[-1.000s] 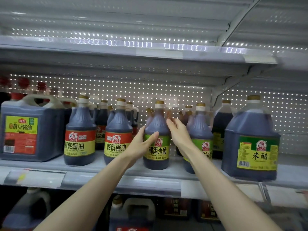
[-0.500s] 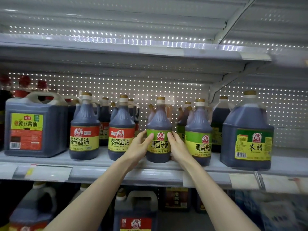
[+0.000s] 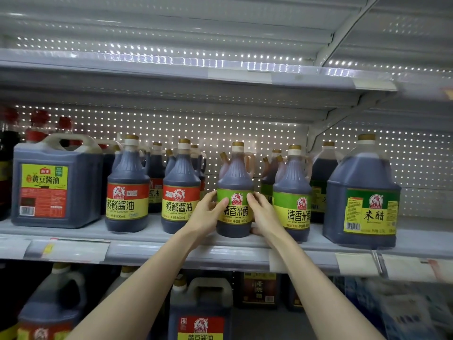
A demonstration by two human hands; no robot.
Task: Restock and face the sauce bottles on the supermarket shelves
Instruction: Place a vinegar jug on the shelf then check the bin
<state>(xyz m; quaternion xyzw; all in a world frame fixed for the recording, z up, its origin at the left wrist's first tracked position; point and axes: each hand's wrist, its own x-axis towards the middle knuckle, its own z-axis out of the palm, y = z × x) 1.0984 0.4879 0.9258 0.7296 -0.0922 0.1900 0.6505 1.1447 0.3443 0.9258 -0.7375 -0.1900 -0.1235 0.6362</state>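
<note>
The hands are both closed on one bottle. The left hand (image 3: pixel 208 213) is curled round its left flank with the thumb laid on the green label. The right hand (image 3: pixel 266 215) is pressed to its right flank, with the thumb on the label as well and the lower fingers down by the base. The bottle (image 3: pixel 235 173) is held upright between them and appears to stand on the shelf (image 3: pixel 147 250), close to the front edge.

The step is judged to be facing. A small twist between the palms is called for, with the base kept flat, until the label is square to the aisle. The front should be lined up with the twin (image 3: pixel 291 182) just right of the right hand and the red-label bottle (image 3: pixel 181 177) just left of the left hand. Neither neighbour should be nudged, and the grip should be eased only once the bottle is settled.
</note>
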